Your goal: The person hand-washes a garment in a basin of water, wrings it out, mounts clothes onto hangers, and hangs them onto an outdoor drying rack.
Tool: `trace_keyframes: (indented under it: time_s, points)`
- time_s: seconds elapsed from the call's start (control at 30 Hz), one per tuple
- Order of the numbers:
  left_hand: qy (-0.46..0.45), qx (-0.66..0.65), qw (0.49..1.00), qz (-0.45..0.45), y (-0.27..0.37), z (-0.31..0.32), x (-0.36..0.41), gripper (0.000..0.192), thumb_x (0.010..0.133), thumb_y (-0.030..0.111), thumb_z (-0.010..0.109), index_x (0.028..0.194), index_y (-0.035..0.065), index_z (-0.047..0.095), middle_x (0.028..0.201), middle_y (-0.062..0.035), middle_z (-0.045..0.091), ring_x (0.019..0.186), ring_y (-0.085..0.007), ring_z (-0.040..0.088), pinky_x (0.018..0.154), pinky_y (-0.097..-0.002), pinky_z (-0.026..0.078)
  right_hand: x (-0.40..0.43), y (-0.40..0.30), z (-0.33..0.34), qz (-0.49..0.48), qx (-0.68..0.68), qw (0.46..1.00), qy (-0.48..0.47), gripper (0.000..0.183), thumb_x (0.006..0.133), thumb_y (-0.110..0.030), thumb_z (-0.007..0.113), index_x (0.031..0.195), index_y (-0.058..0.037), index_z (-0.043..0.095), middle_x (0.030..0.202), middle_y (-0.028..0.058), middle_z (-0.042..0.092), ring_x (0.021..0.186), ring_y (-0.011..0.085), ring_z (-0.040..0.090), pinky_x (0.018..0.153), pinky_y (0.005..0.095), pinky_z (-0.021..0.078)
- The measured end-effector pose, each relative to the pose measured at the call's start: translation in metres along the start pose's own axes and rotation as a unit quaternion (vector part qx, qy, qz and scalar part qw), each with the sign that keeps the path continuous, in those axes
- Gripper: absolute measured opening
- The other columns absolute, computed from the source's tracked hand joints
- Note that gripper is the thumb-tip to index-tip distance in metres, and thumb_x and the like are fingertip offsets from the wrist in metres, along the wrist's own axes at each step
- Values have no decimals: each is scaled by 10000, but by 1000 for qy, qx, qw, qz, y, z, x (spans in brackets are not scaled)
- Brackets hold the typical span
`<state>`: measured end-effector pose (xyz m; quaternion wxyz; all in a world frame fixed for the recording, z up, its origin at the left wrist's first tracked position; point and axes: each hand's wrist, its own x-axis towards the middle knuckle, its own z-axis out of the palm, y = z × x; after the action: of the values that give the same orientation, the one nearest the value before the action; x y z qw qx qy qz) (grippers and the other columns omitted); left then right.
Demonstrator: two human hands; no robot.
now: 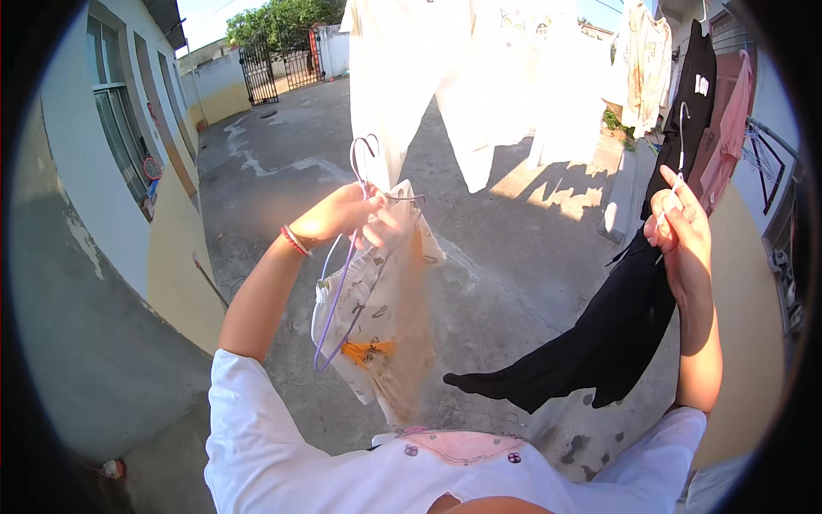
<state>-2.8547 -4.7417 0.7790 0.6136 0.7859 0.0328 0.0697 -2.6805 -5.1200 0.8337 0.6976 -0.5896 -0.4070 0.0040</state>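
Observation:
My left hand (359,215), raised at centre left, holds several clothes hangers (333,315), at least one purple, by their upper parts near the hooks. A pale printed garment (366,302) with an elastic edge and an orange patch hangs just below and beside it. At the right, my right hand (682,221) pinches the neck of a hanger (682,128) whose hook points up. From that hand black trousers (616,327) hang down, their legs spread towards the middle; the hanger's lower part is hidden.
Sunlit white trousers (411,83) and other pale clothes hang ahead. A pale printed top (644,70), a black garment (700,83) and a pink garment (729,135) hang at the right. A house wall (122,238) stands left, a metal gate (259,70) at the back of the concrete yard.

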Motion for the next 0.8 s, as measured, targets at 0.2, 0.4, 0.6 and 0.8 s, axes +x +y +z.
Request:
trace_keyframes:
  time_s: [0.2,0.4,0.6,0.8]
  points:
    - [31,49,998,-31,8,-30,-48,186,886,222,380,924,41,390,880,-117,605,586,-137,605,422,-187,444,36,42,69,110,140,977,-121,154,816,-118,460,883,20,470,691,58,503,543,120,526,487,206,414]
    - [83,72,993,-40,9,-61,-72,163,878,208,401,903,47,396,844,-128,609,497,-109,563,450,-176,429,87,60,158,87,275,932,-221,97,817,-98,466,866,-24,505,721,51,524,619,139,523,538,233,396]
    - [151,86,983,-57,15,-113,-73,147,872,179,406,864,32,407,834,-147,612,509,-129,580,433,-175,437,178,47,274,37,340,903,-261,158,826,-82,461,919,37,506,777,71,531,696,133,521,647,242,446]
    - [225,159,961,-24,38,-200,-62,145,843,173,458,848,29,464,748,-103,606,456,-123,554,413,-182,437,313,5,388,-48,454,847,-274,143,820,-66,411,836,43,502,737,97,544,646,168,545,594,263,467]
